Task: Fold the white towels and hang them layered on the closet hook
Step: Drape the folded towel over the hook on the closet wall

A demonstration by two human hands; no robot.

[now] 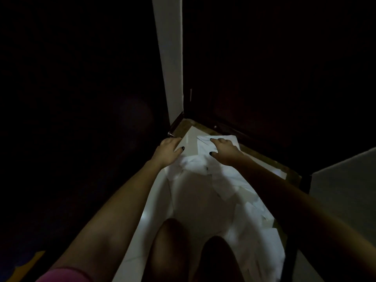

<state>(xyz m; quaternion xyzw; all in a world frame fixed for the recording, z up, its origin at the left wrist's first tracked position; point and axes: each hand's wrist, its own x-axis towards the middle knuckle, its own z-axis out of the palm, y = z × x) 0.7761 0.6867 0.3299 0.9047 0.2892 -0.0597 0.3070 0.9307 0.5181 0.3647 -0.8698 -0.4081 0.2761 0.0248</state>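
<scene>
Knees (173, 247) dim, white towels (203, 196) half-shadowed

A white wall edge (168, 58) rises between 2 dark surfaces, a wall (81, 78) at left and a door (264, 68) at right. Pale floor tile (134, 261) meets a brown wooden strip (181, 128) below the door. A grey panel (345, 190) stands at far right.

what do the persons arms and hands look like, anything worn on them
Both forearms are bare. A pink sleeve shows on the left upper arm at the bottom edge. The nails on the left hand and right hand wear dark polish. No watch, ring or glove shows, though the light is dim.
</scene>
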